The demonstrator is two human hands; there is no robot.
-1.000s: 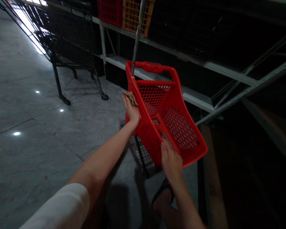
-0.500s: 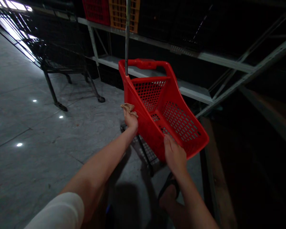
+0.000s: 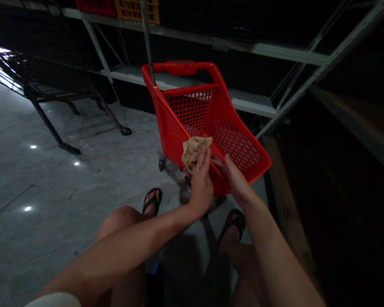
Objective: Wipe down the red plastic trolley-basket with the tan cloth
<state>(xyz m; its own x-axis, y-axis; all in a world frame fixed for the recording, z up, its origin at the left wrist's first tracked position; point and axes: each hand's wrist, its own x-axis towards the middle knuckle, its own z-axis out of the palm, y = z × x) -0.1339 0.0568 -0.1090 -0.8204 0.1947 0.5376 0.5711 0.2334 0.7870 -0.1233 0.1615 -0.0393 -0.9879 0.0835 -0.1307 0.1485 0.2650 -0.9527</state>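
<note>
A red plastic shopping cart (image 3: 192,111) with a perforated basket stands in front of me, tilted in view. My left hand (image 3: 203,181) has its fingers laid over a crumpled tan cloth (image 3: 192,152) and presses it against the near side and rim of the basket. My right hand (image 3: 238,177) is at the same rim, just right of the cloth, thumb on the inner side and fingers toward my left hand. Part of its grip is hidden by the rim.
A metal pole (image 3: 146,40) rises at the cart's back left corner. A dark wire cart (image 3: 51,81) stands at left. Behind is a metal shelf rack (image 3: 256,102) with a yellow crate (image 3: 137,10) and a red crate (image 3: 97,6). My sandalled feet flank the cart's near end.
My left hand has moved right and nearer along the cart's side with the cloth, close to my right hand. My right hand has shifted slightly up along the rim. The view has tilted down.
</note>
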